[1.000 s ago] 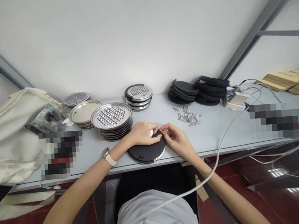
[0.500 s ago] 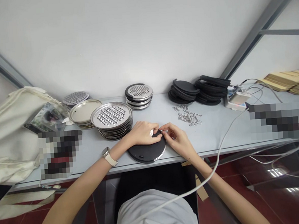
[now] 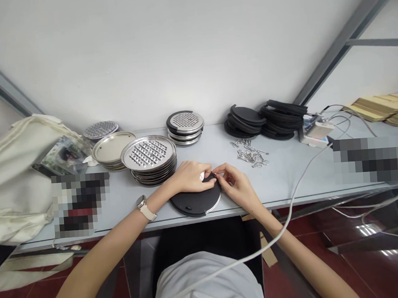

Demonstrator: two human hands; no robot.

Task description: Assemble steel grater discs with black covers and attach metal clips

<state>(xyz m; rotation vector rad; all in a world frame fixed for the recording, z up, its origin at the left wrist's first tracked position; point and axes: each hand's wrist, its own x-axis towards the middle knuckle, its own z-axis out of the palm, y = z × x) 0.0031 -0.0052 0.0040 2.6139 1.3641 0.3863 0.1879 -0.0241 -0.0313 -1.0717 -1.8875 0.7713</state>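
Note:
A black round cover with a metal rim (image 3: 194,204) lies flat near the table's front edge. Over its upper part bends my left hand (image 3: 194,175), thumb and fingers closed at the far right rim; something white shows at one finger. Meeting it there, my right hand (image 3: 233,183) pinches at the rim. What sits in that pinch is too small and covered to make out. Left of the hands stands a stack of round metal graters (image 3: 149,154). Small metal clasps (image 3: 250,154) lie loose beyond my right hand.
Plain metal discs (image 3: 113,146) are stacked at the left, with black-edged graters (image 3: 185,127) at the back. Two piles of black round covers (image 3: 244,121) stand against the wall. A white cable (image 3: 293,197) crosses in front of my right forearm. Wooden pieces (image 3: 375,105) lie far right.

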